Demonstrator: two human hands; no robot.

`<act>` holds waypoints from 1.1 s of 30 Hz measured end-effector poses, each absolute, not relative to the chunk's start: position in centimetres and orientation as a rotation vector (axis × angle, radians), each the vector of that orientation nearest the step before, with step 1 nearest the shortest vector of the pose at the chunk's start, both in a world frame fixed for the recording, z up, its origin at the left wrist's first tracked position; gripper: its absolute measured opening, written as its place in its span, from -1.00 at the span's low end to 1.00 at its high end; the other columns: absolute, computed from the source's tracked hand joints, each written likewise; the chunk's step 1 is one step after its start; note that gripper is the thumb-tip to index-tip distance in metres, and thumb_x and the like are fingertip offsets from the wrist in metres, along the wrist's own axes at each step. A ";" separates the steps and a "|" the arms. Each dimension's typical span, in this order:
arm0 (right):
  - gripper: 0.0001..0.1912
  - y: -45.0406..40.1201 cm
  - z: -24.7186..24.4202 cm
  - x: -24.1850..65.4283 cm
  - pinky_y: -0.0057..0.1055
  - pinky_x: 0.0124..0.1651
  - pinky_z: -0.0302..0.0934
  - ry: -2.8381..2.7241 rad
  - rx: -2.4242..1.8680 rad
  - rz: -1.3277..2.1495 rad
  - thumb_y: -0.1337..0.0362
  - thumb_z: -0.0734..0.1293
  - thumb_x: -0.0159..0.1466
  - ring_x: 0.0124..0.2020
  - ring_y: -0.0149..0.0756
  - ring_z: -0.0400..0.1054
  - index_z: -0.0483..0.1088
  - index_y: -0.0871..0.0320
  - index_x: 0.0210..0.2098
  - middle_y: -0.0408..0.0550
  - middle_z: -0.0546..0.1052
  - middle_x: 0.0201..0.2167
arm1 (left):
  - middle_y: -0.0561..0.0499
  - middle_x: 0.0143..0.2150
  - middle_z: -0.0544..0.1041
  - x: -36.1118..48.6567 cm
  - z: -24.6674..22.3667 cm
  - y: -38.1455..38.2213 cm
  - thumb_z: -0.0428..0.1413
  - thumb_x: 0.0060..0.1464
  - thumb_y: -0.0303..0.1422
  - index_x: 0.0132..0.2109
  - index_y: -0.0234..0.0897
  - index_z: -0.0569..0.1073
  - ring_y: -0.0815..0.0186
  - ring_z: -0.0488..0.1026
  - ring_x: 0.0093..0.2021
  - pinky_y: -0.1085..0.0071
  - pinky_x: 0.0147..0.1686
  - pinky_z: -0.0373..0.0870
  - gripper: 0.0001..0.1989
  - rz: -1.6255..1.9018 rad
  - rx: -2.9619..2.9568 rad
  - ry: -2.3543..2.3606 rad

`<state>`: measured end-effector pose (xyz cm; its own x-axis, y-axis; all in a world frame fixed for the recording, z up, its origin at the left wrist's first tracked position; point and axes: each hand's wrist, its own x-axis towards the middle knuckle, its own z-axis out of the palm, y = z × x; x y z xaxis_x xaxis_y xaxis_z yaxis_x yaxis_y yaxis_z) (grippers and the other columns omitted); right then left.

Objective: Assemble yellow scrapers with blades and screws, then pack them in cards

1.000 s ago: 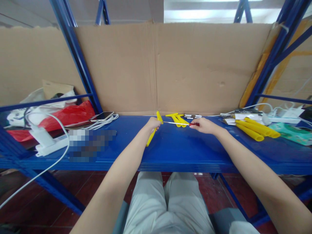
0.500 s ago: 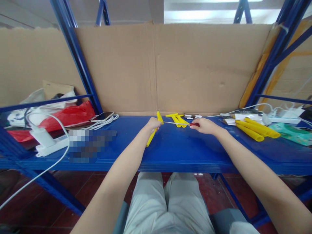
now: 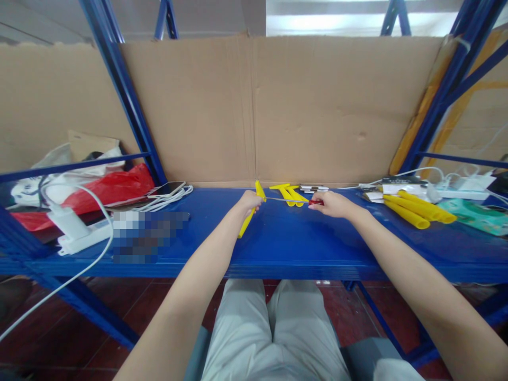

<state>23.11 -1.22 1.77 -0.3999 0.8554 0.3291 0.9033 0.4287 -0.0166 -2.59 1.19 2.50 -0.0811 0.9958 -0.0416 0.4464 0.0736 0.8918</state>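
Note:
My left hand (image 3: pixel 251 202) is closed around a yellow plastic T-shaped piece (image 3: pixel 246 224), its long tube pointing down toward me. In my right hand (image 3: pixel 331 203) is the red handle of a screwdriver (image 3: pixel 316 202). The long thin metal shaft runs left across to the yellow piece, and its tip meets the piece beside my left fingers; the exact contact is too small to tell. Behind the shaft lie more yellow T-shaped pieces (image 3: pixel 286 193) on the blue shelf (image 3: pixel 293 238).
Yellow tubes (image 3: pixel 413 211) lie at the right beside small packets (image 3: pixel 405 186) and a green packet (image 3: pixel 474 216). At the left are a phone (image 3: pixel 170 189), white cables, a power strip (image 3: pixel 85 235) and a red bag (image 3: pixel 111 188). A cardboard panel (image 3: pixel 254 111) closes off the back.
Both hands keep the same hold and place, with the screwdriver still against the yellow piece. The view has shifted very slightly.

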 end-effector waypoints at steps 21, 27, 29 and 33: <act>-0.77 -1.0 1.8 23.6 -0.44 -0.41 0.09 -2.442 -1.485 -0.225 0.11 0.22 0.21 -0.39 -0.28 0.37 0.41 0.11 -0.37 -0.02 0.55 -0.39 | 0.19 -0.75 0.17 -2.5 2.5 1.0 0.08 -0.02 -0.63 -0.59 -0.29 0.24 0.51 0.10 -0.74 0.52 -0.67 0.03 -0.71 0.941 1.495 1.618; -0.80 -0.9 1.6 23.5 -0.44 -0.41 0.10 -2.384 -1.485 -0.156 0.13 0.26 0.17 -0.41 -0.28 0.37 0.38 0.11 -0.33 -0.02 0.54 -0.38 | 0.19 -0.75 0.17 -2.5 2.4 1.2 0.09 -0.03 -0.61 -0.55 -0.30 0.29 0.50 0.12 -0.73 0.53 -0.68 0.04 -0.77 0.940 1.486 1.638; -0.79 -1.0 1.6 23.3 -0.45 -0.43 0.08 -2.347 -1.520 -0.186 0.16 0.33 0.10 -0.45 -0.30 0.35 0.35 0.11 -0.30 -0.04 0.53 -0.40 | 0.20 -0.76 0.17 -2.5 2.5 1.1 0.10 -0.03 -0.60 -0.54 -0.31 0.31 0.50 0.12 -0.74 0.54 -0.69 0.04 -0.79 0.937 1.485 1.632; -0.83 -1.3 1.8 23.1 -0.47 -0.47 0.03 -2.312 -1.572 -0.297 0.24 0.30 0.09 -0.51 -0.33 0.31 0.32 0.11 -0.31 -0.07 0.51 -0.46 | 0.21 -0.76 0.16 -2.5 2.5 1.0 0.13 -0.03 -0.57 -0.52 -0.32 0.31 0.52 0.11 -0.75 0.55 -0.70 0.02 -0.81 0.934 1.486 1.620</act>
